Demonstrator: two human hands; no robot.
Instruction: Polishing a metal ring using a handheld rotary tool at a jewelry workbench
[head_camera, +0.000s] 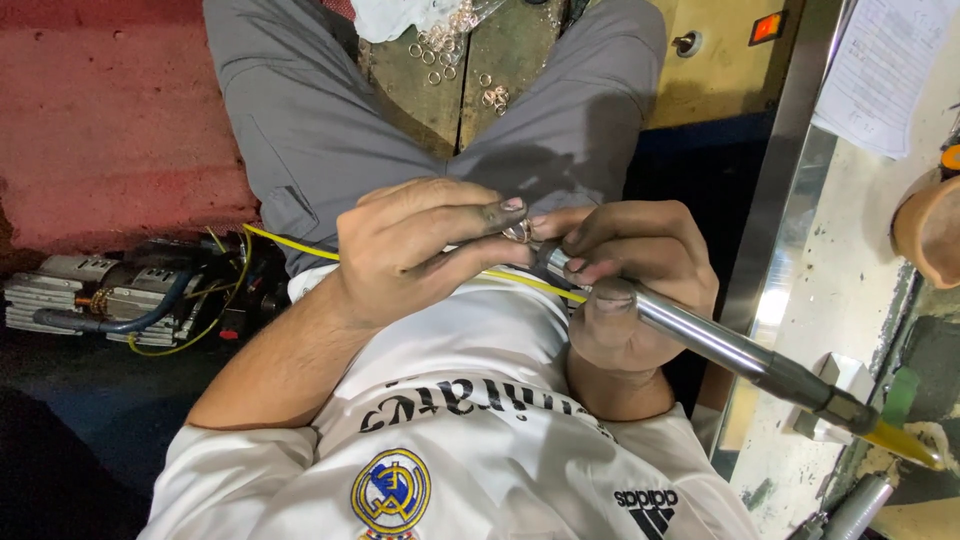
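Note:
My left hand (415, 250) pinches a small metal ring (517, 232) between thumb and fingertips, just above my lap. My right hand (632, 280) grips a shiny metal handpiece (700, 335) like a pen, its tip touching the ring. The handpiece ends in a dark collar and a yellow hose (900, 440) running off to the lower right. A thin yellow cable (290, 245) passes under both hands. The fingertips of both hands are smudged dark.
Several loose metal rings (440, 50) lie on a worn wooden board (500, 60) between my knees, next to a white cloth. A grey motor unit (100, 295) with hoses sits on the floor at left. A steel-edged bench (790, 220) with papers stands at right.

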